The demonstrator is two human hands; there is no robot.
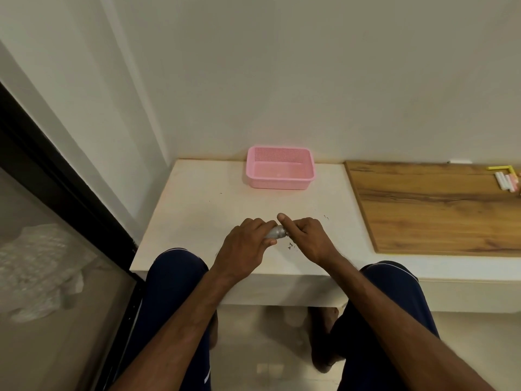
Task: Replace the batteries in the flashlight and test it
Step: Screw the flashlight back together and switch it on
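Our left hand (245, 244) and right hand (307, 238) both curl round the flashlight (275, 232), one at each end, over the counter (197, 210) on the near side of the basket (279, 185). We judge it rigid, smooth metal: light, slippery, best gripped by the barrel.

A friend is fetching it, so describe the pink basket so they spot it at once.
Find the cream-white ledge against the wall. At its back, left of the brown wooden board, sits a pink rectangular plastic basket. It is the only container there, its walls perforated.
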